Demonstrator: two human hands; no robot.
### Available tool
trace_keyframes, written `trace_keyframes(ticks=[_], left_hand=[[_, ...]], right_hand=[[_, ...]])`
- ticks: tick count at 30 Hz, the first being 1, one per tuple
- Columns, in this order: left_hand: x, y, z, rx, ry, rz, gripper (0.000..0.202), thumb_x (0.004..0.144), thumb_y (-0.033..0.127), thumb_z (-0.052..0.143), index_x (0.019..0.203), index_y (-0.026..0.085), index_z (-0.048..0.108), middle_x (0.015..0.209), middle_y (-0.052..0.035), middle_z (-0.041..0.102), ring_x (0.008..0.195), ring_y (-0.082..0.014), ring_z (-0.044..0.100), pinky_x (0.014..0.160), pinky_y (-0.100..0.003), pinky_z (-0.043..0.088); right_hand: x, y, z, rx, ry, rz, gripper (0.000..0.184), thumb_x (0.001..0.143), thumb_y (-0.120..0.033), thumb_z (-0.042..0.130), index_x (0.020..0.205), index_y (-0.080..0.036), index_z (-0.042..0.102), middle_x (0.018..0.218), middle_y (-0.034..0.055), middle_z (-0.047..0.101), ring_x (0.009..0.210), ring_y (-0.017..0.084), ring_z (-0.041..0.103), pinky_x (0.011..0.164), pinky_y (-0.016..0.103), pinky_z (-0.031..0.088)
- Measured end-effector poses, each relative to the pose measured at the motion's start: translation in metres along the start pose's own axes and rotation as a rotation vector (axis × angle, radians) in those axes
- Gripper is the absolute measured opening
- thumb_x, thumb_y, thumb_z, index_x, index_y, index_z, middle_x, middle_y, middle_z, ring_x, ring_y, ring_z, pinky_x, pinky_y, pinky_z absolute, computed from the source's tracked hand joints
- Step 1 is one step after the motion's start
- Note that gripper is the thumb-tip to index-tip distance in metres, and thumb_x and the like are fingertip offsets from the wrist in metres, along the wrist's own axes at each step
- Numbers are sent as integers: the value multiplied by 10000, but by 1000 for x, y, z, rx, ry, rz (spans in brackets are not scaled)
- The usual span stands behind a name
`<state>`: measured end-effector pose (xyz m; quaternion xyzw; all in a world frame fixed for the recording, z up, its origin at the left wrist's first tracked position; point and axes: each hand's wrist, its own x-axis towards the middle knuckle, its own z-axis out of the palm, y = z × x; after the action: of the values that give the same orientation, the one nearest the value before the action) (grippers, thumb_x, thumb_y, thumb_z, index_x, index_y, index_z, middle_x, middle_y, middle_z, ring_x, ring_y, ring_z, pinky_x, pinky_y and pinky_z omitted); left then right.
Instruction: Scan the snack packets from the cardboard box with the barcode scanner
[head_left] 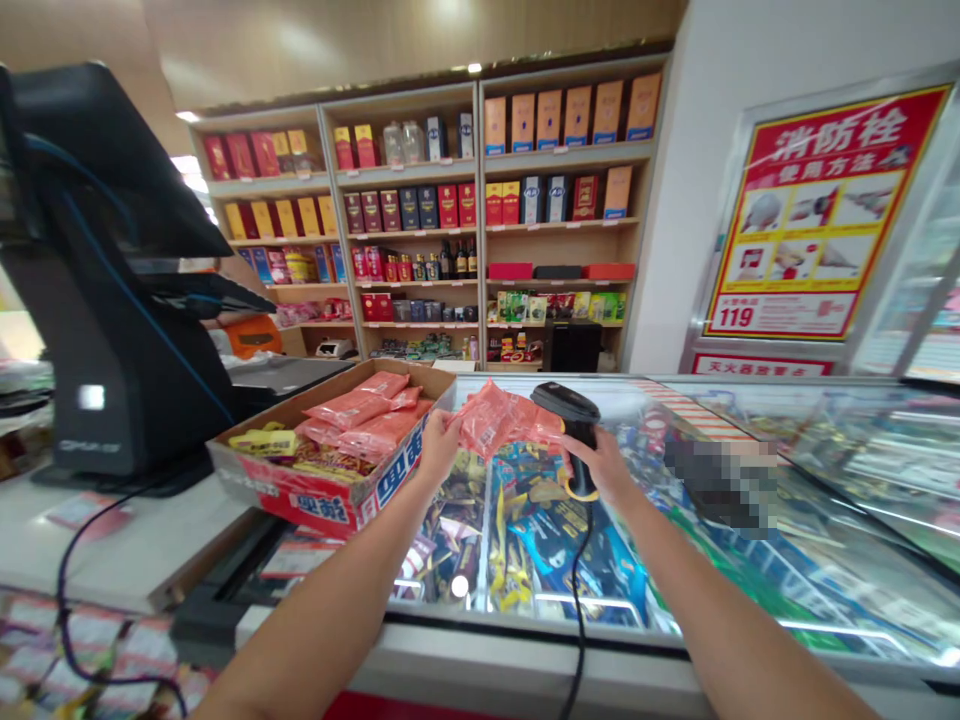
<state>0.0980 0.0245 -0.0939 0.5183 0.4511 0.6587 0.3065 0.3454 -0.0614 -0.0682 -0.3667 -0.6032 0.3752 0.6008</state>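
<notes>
My left hand (439,447) is closed on a red plastic snack packet (499,418), held up over the glass freezer lid. My right hand (604,465) grips a black barcode scanner (568,407) with a yellow handle, its head right beside the packet. The scanner's black cable (579,600) hangs down toward me. To the left of my left hand sits an open cardboard box (315,490) with several more red packets (360,412) and yellow items inside.
A black point-of-sale terminal (112,300) stands on the counter at left. The glass-topped freezer (750,560) full of frozen goods spreads below and to the right. Wooden shelves of boxed goods (450,210) line the back wall. A red fire-safety poster (817,210) hangs at right.
</notes>
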Motion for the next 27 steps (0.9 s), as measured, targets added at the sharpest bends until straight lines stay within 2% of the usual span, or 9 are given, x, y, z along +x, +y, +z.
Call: trace_keyframes(ticks=[2,5,9,13,16,20,27], left_hand=[[-3,-6,-1,-98,-32,-67,176,734,320,597,756,198,473,599,53,513,512,-122,536,474,-241,482],[-2,-6,-3,-161,-19,-87,192,740,326,603,772,198,464,620,50,529,525,-124,555,489,-250,498],[0,-3,-5,-112,6,-47,191,766,328,603,761,201,460,634,44,531,538,-123,552,493,-232,476],[1,-6,-5,-32,11,7,164,791,294,595,744,202,467,623,45,518,548,-119,537,534,-224,456],[1,-8,-4,9,23,48,131,803,260,577,736,199,482,633,40,518,566,-122,533,563,-227,443],[1,-6,-5,50,42,80,121,803,239,572,718,198,496,645,36,517,595,-125,526,592,-226,427],[1,-4,-7,89,74,104,129,793,223,586,696,199,505,657,20,529,653,-138,539,621,-228,438]], right_hand=[[-1,2,0,34,-132,53,292,723,-454,712,814,-204,591,476,-40,564,356,125,470,388,259,401],[0,7,0,-9,-296,97,364,718,-481,735,902,-183,635,443,-45,551,332,120,458,378,240,364],[0,6,-1,-91,-390,87,315,757,-439,722,905,-177,631,453,-40,568,341,127,481,393,233,358],[-3,5,0,-168,-417,96,298,767,-418,716,892,-167,616,459,-43,567,362,126,486,418,237,363],[-4,12,1,-184,-403,101,311,779,-421,702,926,-167,598,478,-54,563,378,123,488,428,240,370],[-3,20,0,-168,-385,133,302,761,-432,713,878,-184,585,473,-66,554,371,120,476,428,243,371],[-4,15,2,-147,-403,123,280,769,-426,702,856,-180,600,455,-63,550,361,115,459,428,242,365]])
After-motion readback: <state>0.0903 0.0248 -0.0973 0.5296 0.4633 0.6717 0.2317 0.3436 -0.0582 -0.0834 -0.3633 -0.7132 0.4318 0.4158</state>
